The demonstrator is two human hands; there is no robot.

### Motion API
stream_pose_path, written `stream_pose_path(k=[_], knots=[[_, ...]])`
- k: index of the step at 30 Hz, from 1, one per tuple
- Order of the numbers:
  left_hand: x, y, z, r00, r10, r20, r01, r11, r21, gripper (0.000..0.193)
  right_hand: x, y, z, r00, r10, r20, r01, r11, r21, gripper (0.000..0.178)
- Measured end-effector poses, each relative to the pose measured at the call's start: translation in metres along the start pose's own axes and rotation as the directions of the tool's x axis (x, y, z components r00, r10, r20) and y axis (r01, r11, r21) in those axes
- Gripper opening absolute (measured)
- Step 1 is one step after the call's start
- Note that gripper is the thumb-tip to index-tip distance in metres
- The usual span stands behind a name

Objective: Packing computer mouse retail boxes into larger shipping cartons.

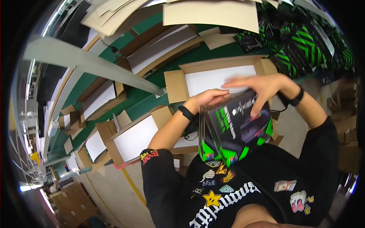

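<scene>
A black and green printed box [241, 123] is tilted close to my chest. A picture of a computer mouse shows on its dark face. My left hand [211, 99] grips the box at its far left corner, with the fingertips at the upper edge and part of the hand hidden behind it. From the right, my right hand [266, 88] reaches over the far edge, thumb against the printed face. Its fingers stretch toward my left hand and are blurred at the tips. Just beyond both hands lies an open brown carton [220, 79] with a white inside.
More open cartons [135, 142] line the green bench [140, 100] to the left. Black and green boxes [308, 43] are piled at the far right. Cardboard sheets [213, 15] lie at the back. A grey metal post [102, 66] slants across the left side.
</scene>
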State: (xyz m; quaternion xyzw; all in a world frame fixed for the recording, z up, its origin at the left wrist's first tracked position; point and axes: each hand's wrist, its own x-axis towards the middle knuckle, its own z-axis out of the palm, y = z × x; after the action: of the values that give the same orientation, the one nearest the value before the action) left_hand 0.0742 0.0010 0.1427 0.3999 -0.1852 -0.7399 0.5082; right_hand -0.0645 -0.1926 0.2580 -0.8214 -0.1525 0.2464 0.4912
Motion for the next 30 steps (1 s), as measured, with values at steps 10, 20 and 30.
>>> stream_pose_path(k=[10,20,30], knots=[[-0.030,-0.150,-0.005,0.704,0.414,-0.577,-0.625,0.747,-0.228,0.058,-0.033,0.168,0.120,0.804,0.594,0.022,0.002,-0.040,0.999,0.047],[-0.010,-0.196,-0.118,0.237,0.567,-0.789,0.100,0.793,0.600,0.043,0.140,0.241,0.103,0.728,0.574,-0.376,-0.051,0.592,0.804,0.087],[-0.025,-0.202,-0.073,0.268,0.499,-0.824,0.092,0.838,0.538,0.033,0.181,0.304,0.165,0.675,0.676,-0.295,-0.637,0.736,0.229,0.105]])
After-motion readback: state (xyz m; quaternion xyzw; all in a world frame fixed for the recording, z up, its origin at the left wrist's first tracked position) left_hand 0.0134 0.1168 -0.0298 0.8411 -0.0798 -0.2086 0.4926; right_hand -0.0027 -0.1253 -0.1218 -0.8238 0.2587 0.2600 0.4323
